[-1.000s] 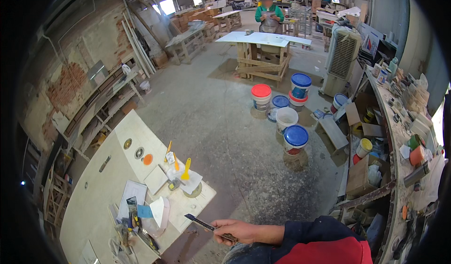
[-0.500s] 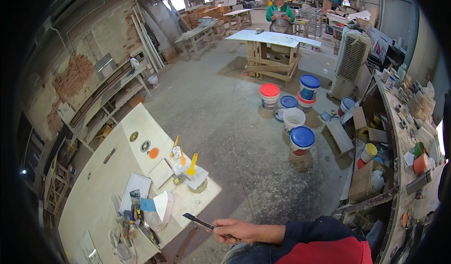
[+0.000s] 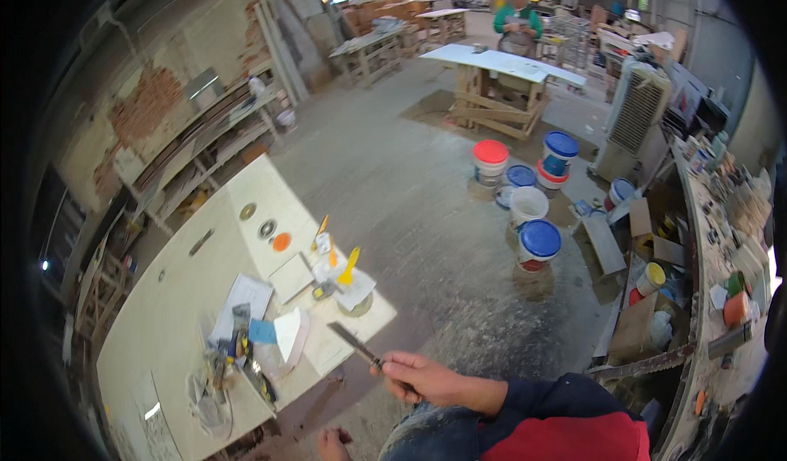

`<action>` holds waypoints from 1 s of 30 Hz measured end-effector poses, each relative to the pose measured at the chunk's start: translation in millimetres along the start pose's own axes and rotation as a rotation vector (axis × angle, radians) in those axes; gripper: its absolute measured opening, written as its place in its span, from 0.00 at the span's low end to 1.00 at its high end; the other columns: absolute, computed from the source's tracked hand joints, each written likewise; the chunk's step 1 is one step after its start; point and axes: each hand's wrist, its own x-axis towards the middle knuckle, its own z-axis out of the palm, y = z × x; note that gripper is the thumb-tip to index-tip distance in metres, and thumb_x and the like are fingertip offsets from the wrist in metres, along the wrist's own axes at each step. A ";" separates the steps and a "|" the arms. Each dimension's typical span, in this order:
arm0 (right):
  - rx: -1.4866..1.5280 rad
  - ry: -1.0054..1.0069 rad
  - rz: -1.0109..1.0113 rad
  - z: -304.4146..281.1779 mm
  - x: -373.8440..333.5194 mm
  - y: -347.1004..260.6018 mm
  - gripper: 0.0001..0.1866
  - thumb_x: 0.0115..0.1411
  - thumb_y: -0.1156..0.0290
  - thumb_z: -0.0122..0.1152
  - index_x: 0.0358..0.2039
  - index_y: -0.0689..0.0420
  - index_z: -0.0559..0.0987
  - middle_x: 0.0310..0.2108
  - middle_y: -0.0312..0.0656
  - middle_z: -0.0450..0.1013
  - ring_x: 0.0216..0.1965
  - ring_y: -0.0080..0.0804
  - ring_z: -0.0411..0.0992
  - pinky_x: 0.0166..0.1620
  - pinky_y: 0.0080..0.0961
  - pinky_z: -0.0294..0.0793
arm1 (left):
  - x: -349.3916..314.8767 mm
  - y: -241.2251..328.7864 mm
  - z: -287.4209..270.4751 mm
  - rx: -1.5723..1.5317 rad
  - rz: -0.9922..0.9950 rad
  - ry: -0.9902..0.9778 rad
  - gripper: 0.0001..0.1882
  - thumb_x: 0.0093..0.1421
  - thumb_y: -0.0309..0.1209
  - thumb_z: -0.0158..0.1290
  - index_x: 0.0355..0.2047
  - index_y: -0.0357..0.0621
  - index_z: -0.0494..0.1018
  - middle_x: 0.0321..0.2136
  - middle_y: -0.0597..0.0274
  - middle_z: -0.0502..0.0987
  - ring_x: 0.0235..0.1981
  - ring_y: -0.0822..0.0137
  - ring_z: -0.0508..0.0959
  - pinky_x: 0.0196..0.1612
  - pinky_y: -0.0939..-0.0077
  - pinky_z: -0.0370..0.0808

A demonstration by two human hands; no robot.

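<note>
My right hand (image 3: pixel 418 379) is closed round the handle of a narrow, dark tool with a flat blade (image 3: pixel 352 340). The blade points up and left, over the near right edge of the pale worktable (image 3: pixel 180 305); its exact kind is unclear. At the lower edge, only a small part of my left hand (image 3: pixel 334 445) shows, and its grip is hidden. On the table nearest the blade lie a yellow-handled spatula (image 3: pixel 350 266), a white sheet under it, and a tape measure (image 3: pixel 321 291). Further left, a blue sandpaper-like sheet (image 3: pixel 262 331) lies among a pile of hand tools (image 3: pixel 238 354).
Several lidded buckets (image 3: pixel 539 244) stand on the floor to the right. A cluttered bench (image 3: pixel 684 297) runs along the right side, near an air cooler (image 3: pixel 635 109). Further off, a person in green (image 3: pixel 518 27) stands behind a white-topped table (image 3: pixel 492 61).
The view has shifted, so the room sits further right and lower. The tool has turned and its flat blade shows more. My left hand has come into view at the lower edge.
</note>
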 end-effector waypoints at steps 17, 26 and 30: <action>-0.259 -0.195 0.023 47.2 2.6 -18.4 0.19 0.75 0.69 0.46 0.63 0.59 0.64 0.38 0.43 0.77 0.29 0.23 0.76 0.33 0.20 0.73 | -53.0 218.2 35.4 -0.220 0.527 -0.191 0.04 0.66 0.22 0.50 0.36 0.37 0.75 0.31 0.59 0.78 0.33 0.70 0.78 0.41 0.75 0.74; -0.296 -0.308 0.070 68.7 9.4 -14.4 0.18 0.75 0.69 0.45 0.63 0.60 0.64 0.38 0.43 0.76 0.28 0.22 0.76 0.30 0.18 0.71 | -61.1 233.5 42.7 -0.226 0.471 -0.177 0.07 0.67 0.26 0.49 0.40 0.35 0.73 0.29 0.56 0.78 0.31 0.66 0.78 0.40 0.72 0.76; -0.326 -0.331 0.093 77.5 9.9 -15.2 0.18 0.76 0.68 0.45 0.61 0.61 0.65 0.35 0.43 0.76 0.26 0.21 0.73 0.29 0.17 0.70 | -60.7 233.9 45.0 -0.238 0.465 -0.202 0.08 0.68 0.27 0.51 0.42 0.33 0.74 0.30 0.56 0.79 0.32 0.67 0.78 0.41 0.73 0.76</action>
